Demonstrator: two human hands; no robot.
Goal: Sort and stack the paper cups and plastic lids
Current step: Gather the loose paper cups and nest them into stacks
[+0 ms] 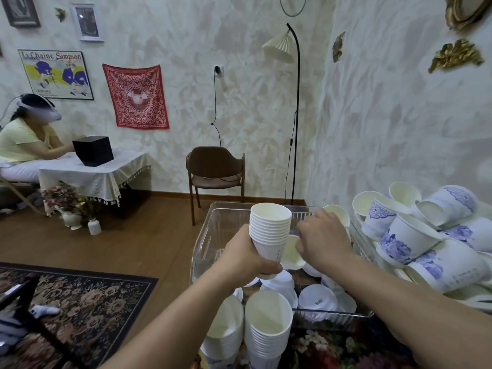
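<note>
Below the left hand (241,258), closest to the camera, two stacks of paper cups (267,322) stand side by side with their mouths up. The left hand has its fingers curled around a third stack (270,230), which it holds upright above a clear plastic bin (205,246). Just to the right of this stack, the right hand (323,237) pinches a single cup (291,253), tilted, with its mouth toward the camera; this cup touches the held stack or is just beside it, I cannot tell which. Under both hands, white plastic lids (316,296) lie in the bin. To the right of the right hand, a loose pile of cups (415,235), white with blue flower prints, lies in disorder. Far beyond the hands, a brown chair (215,169) and a floor lamp (295,115) stand by the wall.
</note>
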